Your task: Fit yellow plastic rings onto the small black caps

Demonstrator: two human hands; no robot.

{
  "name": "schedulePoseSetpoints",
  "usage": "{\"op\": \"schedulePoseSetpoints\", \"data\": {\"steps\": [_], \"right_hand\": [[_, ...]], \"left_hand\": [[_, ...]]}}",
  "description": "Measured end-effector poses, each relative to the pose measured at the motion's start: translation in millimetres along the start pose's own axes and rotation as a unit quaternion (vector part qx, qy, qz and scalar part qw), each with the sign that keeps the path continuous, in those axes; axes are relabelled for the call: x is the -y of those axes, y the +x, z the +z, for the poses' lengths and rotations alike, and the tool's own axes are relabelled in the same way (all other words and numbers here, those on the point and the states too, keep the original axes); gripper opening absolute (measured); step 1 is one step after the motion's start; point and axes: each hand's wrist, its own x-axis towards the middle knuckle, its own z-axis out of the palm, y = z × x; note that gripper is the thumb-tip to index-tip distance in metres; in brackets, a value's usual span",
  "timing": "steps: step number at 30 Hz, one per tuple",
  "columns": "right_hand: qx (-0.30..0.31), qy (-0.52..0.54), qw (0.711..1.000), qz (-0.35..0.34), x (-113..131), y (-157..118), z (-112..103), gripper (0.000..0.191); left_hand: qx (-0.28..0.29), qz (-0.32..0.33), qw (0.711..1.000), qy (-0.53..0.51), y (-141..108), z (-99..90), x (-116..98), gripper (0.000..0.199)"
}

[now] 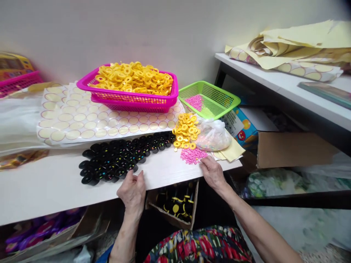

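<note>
My left hand [132, 190] is at the table's front edge, just below the nearest of several small black cups [133, 166]. Its thumb and index finger are apart, the other fingers curled, with nothing visible between them. Small coloured bits show inside many of the cups, which stand in packed rows. My right hand [213, 173] reaches the edge of a loose spread of small pink pieces [192, 156]. Its fingers are pinched together, and whatever they hold is too small to make out. Behind the pink pieces lies a heap of yellow rings [186, 131], beside a knotted clear plastic bag [215, 135].
A magenta basket [131, 98] heaped with yellow rings rests on sticker sheets [101, 122] behind the cups. A green basket [219, 106] holds more pink pieces. Below the table edge is a cardboard box [193, 208] of black-and-yellow items. A higher white shelf [276, 78] juts in at right.
</note>
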Motion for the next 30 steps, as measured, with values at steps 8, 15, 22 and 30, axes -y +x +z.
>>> {"op": "schedulePoseSetpoints", "data": {"steps": [8,15,22,30], "right_hand": [[0.023,-0.127,0.991,-0.047,0.8,1.3,11.8,0.023],[0.126,-0.103,0.986,-0.038,3.2,9.7,-6.1,0.019],[0.163,-0.116,0.980,0.027,3.7,18.7,-10.4,0.019],[0.191,-0.128,0.973,0.036,5.4,23.4,-16.0,0.016]], "left_hand": [[-0.033,-0.082,0.994,-0.070,-1.4,-0.2,-2.1,0.032],[-0.046,-0.012,0.999,-0.025,3.2,2.2,0.4,0.048],[-0.045,-0.047,0.997,0.035,20.8,3.6,-8.9,0.046],[-0.050,-0.015,0.998,0.042,20.3,4.6,-13.6,0.041]]}}
